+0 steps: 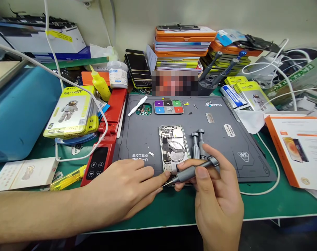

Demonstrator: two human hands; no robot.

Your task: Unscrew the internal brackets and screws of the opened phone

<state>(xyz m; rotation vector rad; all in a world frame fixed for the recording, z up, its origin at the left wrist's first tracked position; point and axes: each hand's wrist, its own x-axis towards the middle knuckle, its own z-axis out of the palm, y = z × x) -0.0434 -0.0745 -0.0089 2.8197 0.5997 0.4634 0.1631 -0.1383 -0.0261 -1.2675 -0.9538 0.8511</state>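
An opened phone (178, 141) lies on the dark grey work mat (137, 139), its circuit board and round charging coil exposed. My left hand (132, 183) grips the phone's lower left corner, index finger stretched along the edge and thumb below it. In my right hand (216, 191) is a grey screwdriver (190, 173), pinched between thumb and fingers and tilted down to the left. Its thin tip sits at the phone's bottom end, close to my left fingertips. Exactly what the tip touches is hidden by the fingers. Two more grey screwdrivers (195, 146) lie right of the phone.
Beyond the phone lies a coloured parts tray (169, 107), with a white pry tool (137, 106) to its left. A red device (97, 158) borders the mat's left side. Battery packs (69, 111) and an orange-white box (299, 150) flank the mat. White cables (275, 184) loop around.
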